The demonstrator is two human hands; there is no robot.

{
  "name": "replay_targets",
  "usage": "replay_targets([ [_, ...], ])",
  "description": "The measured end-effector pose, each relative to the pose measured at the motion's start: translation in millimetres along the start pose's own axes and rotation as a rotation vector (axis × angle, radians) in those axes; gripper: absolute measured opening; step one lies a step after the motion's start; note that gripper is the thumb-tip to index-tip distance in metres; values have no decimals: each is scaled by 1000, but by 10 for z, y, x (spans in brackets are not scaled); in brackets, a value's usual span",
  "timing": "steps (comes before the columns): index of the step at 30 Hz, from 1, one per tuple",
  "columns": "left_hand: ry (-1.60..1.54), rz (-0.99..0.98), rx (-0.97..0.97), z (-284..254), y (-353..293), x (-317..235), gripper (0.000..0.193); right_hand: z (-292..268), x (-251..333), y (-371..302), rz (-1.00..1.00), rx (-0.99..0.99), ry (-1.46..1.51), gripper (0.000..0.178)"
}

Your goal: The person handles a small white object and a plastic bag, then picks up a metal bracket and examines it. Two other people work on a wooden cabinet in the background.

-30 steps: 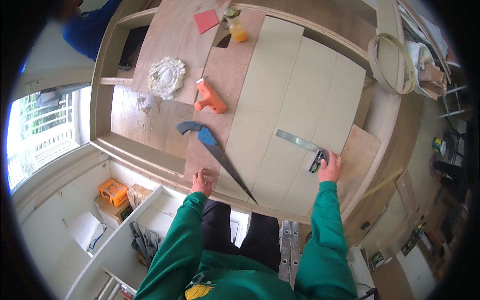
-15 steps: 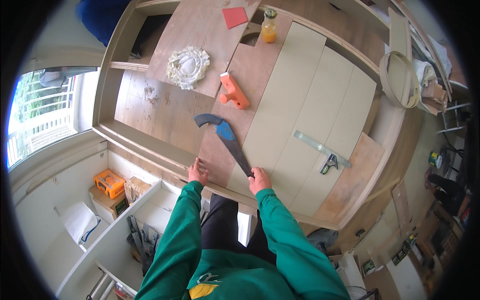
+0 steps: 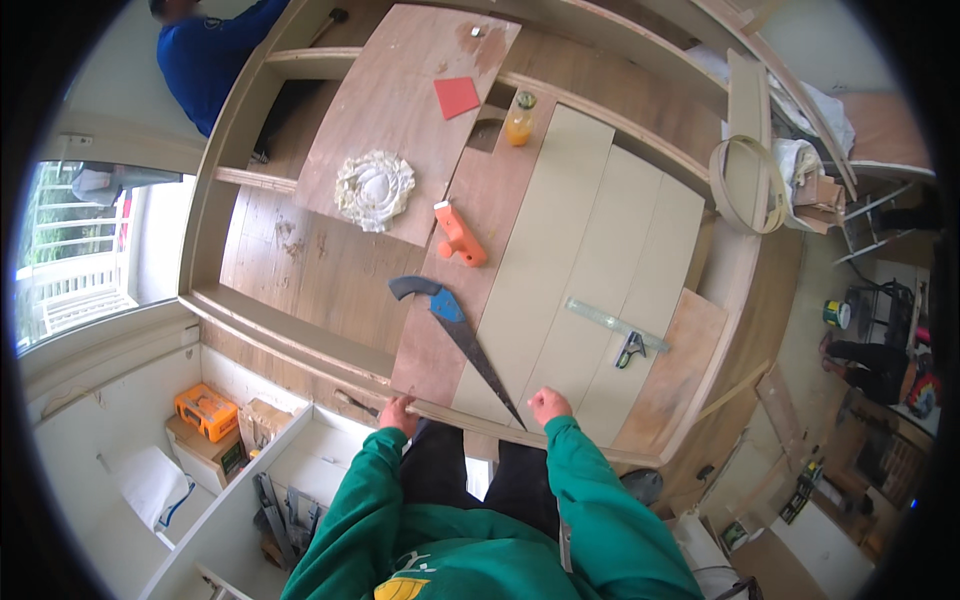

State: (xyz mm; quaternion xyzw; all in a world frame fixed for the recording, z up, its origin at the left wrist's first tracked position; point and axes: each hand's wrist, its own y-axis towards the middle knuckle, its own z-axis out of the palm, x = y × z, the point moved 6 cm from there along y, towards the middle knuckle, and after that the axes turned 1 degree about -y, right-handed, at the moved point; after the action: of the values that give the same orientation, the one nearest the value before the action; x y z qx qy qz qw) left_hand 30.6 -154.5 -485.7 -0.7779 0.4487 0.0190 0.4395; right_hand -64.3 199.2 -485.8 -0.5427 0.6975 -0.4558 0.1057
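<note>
My left hand [image 3: 398, 413] is at the near wooden rim [image 3: 300, 348], its fingers curled. A slim dark-handled tool [image 3: 357, 403] lies right beside these fingers; whether they grip it or only the rim, I cannot tell. My right hand [image 3: 548, 405] is closed with nothing visible in it, over the beige panel [image 3: 535, 290] and just right of the saw's tip. The handsaw [image 3: 465, 345], with a blue and black handle, lies across the boards, its tip towards me. Beyond it are an orange hand plane [image 3: 460, 236] and a combination square [image 3: 622, 330].
A frilled white cloth [image 3: 375, 190], a red sheet [image 3: 457, 97] and a jar of orange liquid [image 3: 520, 118] sit farther back. A person in blue [image 3: 210, 60] is at the far left. An orange case [image 3: 206, 411] sits on boxes lower left. A beige band coil [image 3: 748, 187] stands right.
My right hand has come off the saw blade and closed. My left hand has drawn back from the board to the near rim. The view has shifted, so the bench appears lower.
</note>
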Motion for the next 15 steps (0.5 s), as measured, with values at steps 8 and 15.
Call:
replay_targets([
  [8,52,-201,380,-128,-160,147,40,30,853,213,-200,-22,209,18],
  [15,-349,-418,201,-130,-423,708,31,-457,2703,1320,-299,-345,501,50],
])
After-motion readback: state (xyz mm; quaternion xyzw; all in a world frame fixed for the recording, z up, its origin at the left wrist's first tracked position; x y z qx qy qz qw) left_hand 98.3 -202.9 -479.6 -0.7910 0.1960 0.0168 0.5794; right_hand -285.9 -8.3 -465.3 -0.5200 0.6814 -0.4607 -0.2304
